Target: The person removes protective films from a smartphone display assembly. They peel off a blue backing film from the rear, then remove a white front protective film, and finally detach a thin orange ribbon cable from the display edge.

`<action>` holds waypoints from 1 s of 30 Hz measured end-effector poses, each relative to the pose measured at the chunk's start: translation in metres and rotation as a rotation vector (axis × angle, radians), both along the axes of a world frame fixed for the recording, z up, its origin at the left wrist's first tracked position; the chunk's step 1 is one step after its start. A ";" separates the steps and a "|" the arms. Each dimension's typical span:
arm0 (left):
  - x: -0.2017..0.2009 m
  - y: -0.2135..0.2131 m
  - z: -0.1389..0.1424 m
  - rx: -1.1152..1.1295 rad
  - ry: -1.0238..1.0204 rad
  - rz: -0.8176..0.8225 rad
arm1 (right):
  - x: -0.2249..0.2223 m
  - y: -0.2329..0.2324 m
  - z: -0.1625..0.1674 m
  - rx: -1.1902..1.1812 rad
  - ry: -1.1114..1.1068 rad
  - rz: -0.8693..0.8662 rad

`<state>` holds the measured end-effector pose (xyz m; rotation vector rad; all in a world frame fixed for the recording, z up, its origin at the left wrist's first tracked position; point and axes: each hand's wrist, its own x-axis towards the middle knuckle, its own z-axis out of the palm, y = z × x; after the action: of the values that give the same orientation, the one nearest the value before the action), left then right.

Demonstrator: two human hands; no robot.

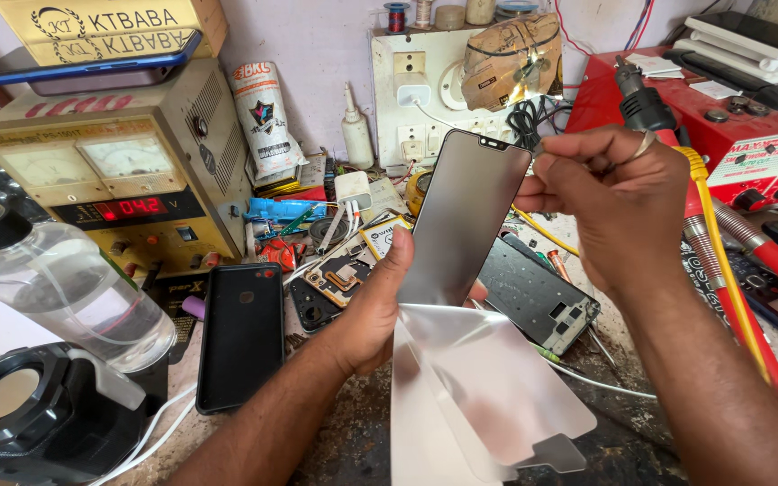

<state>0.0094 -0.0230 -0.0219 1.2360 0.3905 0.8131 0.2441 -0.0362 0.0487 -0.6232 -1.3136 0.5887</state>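
I hold a dark, notched screen protector glass (465,216) upright above the cluttered bench. My left hand (375,301) grips its lower left edge, thumb against the front. My right hand (610,202), a ring on one finger, pinches the top right corner. A clear backing film (488,387) hangs peeled down from the glass's lower end, its tab near the bottom of the view. Behind the glass lies an opened phone frame (538,301).
A black phone case (242,333) lies left of my left arm. A clear liquid bottle (65,288) and black speaker (42,414) stand at left, a power supply (119,171) behind. A red machine (731,117) with hoses is at right. Loose parts and cables surround a wall socket board (416,99).
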 end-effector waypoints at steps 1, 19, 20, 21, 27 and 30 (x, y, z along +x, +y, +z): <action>-0.001 0.000 0.001 -0.027 0.005 -0.016 | 0.002 0.001 0.001 -0.014 0.011 0.052; -0.006 0.003 0.001 -0.108 -0.005 -0.098 | 0.015 0.002 0.004 -0.126 0.005 0.146; -0.007 0.004 0.002 -0.099 -0.001 -0.100 | 0.015 0.003 0.003 -0.121 0.007 0.146; -0.007 0.004 0.002 -0.090 0.001 -0.102 | 0.015 0.003 0.003 -0.121 0.007 0.154; -0.007 0.003 0.004 -0.098 -0.012 -0.095 | 0.020 0.004 0.001 -0.102 -0.021 0.208; -0.008 0.003 0.004 -0.132 -0.012 -0.086 | 0.022 0.005 0.000 -0.080 -0.060 0.241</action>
<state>0.0015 -0.0204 -0.0182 1.1170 0.3723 0.7099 0.2665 -0.0311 0.0484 -0.5550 -1.4377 0.8279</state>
